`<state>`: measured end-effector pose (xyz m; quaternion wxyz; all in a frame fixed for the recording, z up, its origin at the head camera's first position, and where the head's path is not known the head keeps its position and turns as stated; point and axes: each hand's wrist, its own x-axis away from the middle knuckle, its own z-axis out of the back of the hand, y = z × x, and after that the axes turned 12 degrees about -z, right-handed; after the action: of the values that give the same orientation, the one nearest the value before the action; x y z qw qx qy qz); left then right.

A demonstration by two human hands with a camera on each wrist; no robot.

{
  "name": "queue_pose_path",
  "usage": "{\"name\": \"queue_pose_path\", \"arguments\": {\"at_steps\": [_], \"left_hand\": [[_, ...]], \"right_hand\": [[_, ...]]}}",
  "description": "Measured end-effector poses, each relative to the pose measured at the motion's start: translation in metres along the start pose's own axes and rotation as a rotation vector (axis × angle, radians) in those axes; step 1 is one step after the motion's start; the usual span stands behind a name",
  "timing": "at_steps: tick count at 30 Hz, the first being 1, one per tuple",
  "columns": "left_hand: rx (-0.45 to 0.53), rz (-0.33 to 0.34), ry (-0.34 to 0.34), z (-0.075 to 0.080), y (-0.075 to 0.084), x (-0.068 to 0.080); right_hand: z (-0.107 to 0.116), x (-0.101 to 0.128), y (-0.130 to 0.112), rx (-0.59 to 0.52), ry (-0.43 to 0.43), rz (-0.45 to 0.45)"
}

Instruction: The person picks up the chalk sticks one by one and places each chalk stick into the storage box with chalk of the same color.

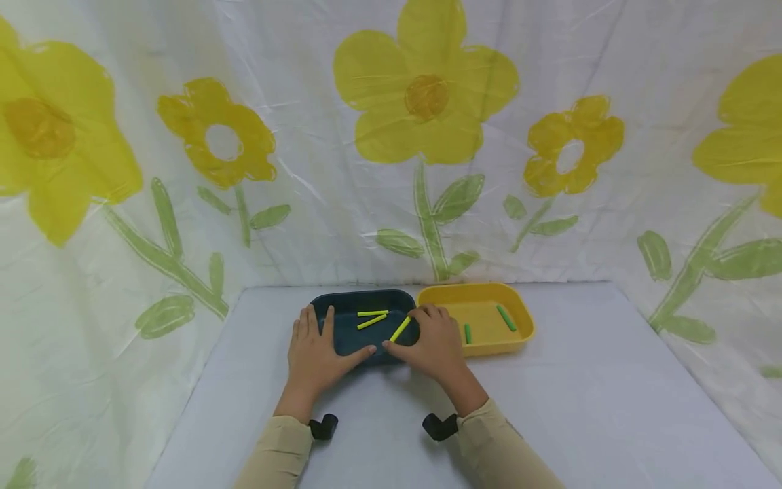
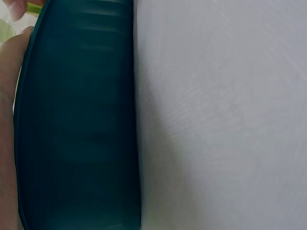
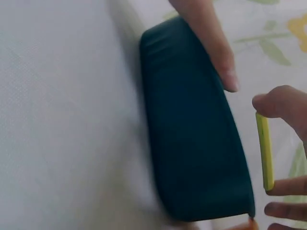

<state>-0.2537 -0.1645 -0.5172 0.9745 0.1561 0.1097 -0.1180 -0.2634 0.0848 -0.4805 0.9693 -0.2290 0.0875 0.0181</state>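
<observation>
Over the dark teal tray's 3 o'clock end, pinched lengthwise between thumb and fingertips of the right hand: a yellow stick, held just above the tray floor, not yet set down. Beside it, toward 10 o'clock inside the same tray, two more yellow sticks already lying flat. On the tray's 9 o'clock rim, the left hand, fingers spread and flat, thumb pressed along the near wall, steadying. Touching the teal tray at 3 o'clock, a yellow tray with two green sticks resting inside. Judged from this: sorting by colour nearly finished, only the pinched stick left to drop. Beneath all, a pale grey table; behind, at 12 o'clock, a flower-printed cloth.
</observation>
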Motion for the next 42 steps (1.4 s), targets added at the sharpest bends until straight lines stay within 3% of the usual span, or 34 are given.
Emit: {"name": "queue_pose_path", "arguments": {"at_steps": [6, 16, 42], "left_hand": [[0.007, -0.002, -0.003, -0.001, 0.002, -0.001], [0.014, -0.01, 0.003, 0.0, 0.001, -0.003], [0.015, -0.01, -0.002, -0.003, -0.001, -0.001]], "right_hand": [[-0.009, -0.001, 0.001, 0.019, -0.008, -0.021], [-0.007, 0.002, 0.007, -0.034, 0.011, 0.043], [0.048, 0.021, 0.085, -0.066, 0.117, 0.056]]}}
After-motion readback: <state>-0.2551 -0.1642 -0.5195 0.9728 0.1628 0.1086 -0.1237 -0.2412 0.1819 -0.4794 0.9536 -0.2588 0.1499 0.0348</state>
